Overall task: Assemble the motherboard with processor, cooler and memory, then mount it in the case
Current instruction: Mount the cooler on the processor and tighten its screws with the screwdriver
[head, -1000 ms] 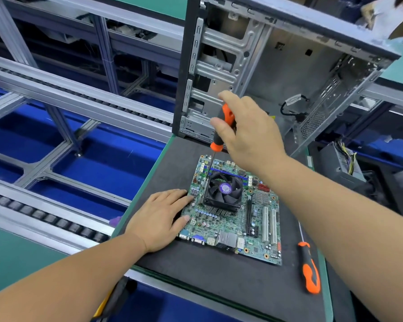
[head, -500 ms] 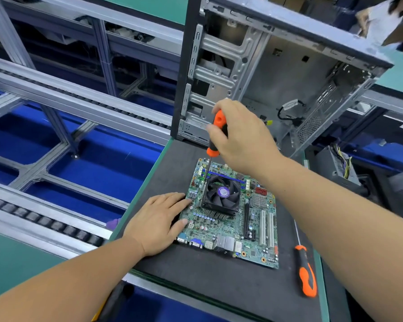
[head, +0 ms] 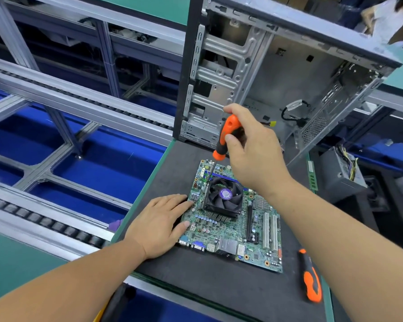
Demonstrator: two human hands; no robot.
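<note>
Two hands on the board, driver at the cooler's far corner

Both my arms reach in from the near edge. My right hand (head: 254,149) is curled round the orange-and-black handle of a screwdriver (head: 226,138), thumb on its side, wrist bent so the shaft slants down and to the left; its tip stands at the far left corner of the cooler (head: 222,197). My left hand (head: 159,225) lies flat, fingers straight and together, pressing on the left edge of the motherboard (head: 233,231), thumb on the board near its corner

The board lies flat on the dark mat of the counter (head: 179,166), its left edge near the counter's green left rim and its port side toward me. A strip of bare mat runs in front of the board, and another lies between its far edge and the case (head: 282,73). The case stands upright at the counter's far end, its open side facing me, touching nothing on the board. A second screwdriver (head: 310,277) lies on the mat just right of the board, apart from it, handle toward me

The board is green, crowded with small parts, with white slots on its right half. The cooler sits on it left of centre: a black fan with a purple hub label above metal fins
</note>
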